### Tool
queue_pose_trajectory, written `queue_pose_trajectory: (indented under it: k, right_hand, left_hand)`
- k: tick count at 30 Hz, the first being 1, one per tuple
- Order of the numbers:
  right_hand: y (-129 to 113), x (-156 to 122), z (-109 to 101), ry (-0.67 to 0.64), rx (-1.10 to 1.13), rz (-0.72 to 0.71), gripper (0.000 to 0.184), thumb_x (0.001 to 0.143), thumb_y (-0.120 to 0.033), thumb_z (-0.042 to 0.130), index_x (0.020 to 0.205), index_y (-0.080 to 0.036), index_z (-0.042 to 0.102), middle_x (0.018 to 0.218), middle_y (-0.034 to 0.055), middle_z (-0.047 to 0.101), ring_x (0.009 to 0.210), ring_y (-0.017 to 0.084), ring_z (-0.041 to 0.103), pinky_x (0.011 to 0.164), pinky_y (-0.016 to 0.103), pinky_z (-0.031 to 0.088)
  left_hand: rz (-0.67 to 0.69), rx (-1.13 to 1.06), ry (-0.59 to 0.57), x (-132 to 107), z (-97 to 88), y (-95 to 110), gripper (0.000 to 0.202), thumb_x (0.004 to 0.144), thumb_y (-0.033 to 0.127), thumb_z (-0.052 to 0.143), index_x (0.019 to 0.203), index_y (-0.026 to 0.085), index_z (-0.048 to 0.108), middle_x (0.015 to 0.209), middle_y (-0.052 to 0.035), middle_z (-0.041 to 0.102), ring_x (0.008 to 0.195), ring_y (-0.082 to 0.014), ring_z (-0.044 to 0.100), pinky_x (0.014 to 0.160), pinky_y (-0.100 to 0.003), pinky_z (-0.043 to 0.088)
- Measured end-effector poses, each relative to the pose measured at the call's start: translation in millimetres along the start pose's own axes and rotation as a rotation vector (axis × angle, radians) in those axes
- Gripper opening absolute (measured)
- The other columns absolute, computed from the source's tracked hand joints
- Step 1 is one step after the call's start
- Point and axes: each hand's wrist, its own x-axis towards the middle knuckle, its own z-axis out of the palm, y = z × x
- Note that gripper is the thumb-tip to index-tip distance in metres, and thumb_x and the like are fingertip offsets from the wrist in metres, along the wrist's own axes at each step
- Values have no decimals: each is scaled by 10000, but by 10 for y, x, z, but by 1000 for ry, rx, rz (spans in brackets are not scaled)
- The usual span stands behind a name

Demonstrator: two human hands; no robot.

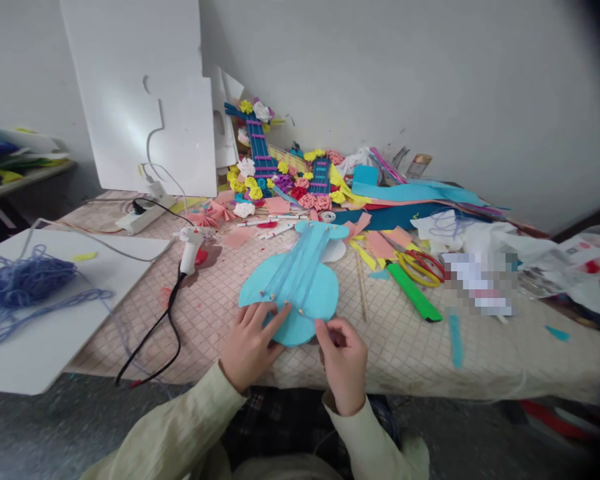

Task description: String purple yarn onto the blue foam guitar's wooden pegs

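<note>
A light blue guitar-shaped paper cutout (300,283) lies flat on the table near its front edge, with thin blue yarn strands stretched along it. My left hand (253,343) rests on the cutout's lower left edge, fingers spread flat and the forefinger pointing at a small pin. My right hand (343,353) sits at the lower right edge, fingers pinched together on what looks like a yarn end, too thin to make out.
A white glue gun (190,248) with a black cord lies left of the cutout. Blue yarn (23,283) is heaped on a white board at the left. Yellow scissors (423,267), a green strip (414,292), paper scraps and paper flowers (280,180) crowd the back and right.
</note>
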Motion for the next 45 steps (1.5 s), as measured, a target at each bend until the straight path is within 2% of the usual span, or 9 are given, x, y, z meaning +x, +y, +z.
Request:
queue_pose_trajectory:
  k: [9,15,25,35,45]
  right_hand:
    - [10,-7,-4,-6,-11,-31,254,759,-368,596,631,-163,518,559,-30,444,521,96,402,507,225,359]
    - [21,-13,-11,-3,-20,-43,258,763,-370,589,627,-164,514,548,-32,439,513,95,388,505,224,356]
    - [9,-14,-11,-2,-33,-61,246,760,-357,588,623,-164,519,548,-34,430,512,93,392,498,218,353]
    - [27,-4,-3,7,-31,-77,238,764,-349,585,630,-167,511,555,-37,424,514,95,383,501,223,348]
    - [12,-18,2,-7,-40,-71,240,777,-342,574,626,-166,512,558,-31,433,521,97,390,503,220,349]
  left_hand:
    - [-22,-9,36,-46,32,36,431,727,153,577,1156,175,541,988,-84,539,913,-237,492,804,-386,402]
    - [-52,-6,-10,-52,29,55,417,755,172,562,1170,180,531,1013,-86,520,938,-245,472,819,-404,395]
    - [-83,-40,-4,-79,34,64,411,761,179,568,1168,164,517,1027,-99,498,953,-250,457,814,-412,403]
    - [-53,-32,18,-73,23,29,485,708,163,616,1178,162,497,1024,-90,535,955,-248,486,816,-403,409]
    - [10,27,-27,-10,-40,-28,456,686,186,613,1134,171,525,1017,-88,550,932,-248,512,808,-405,429]
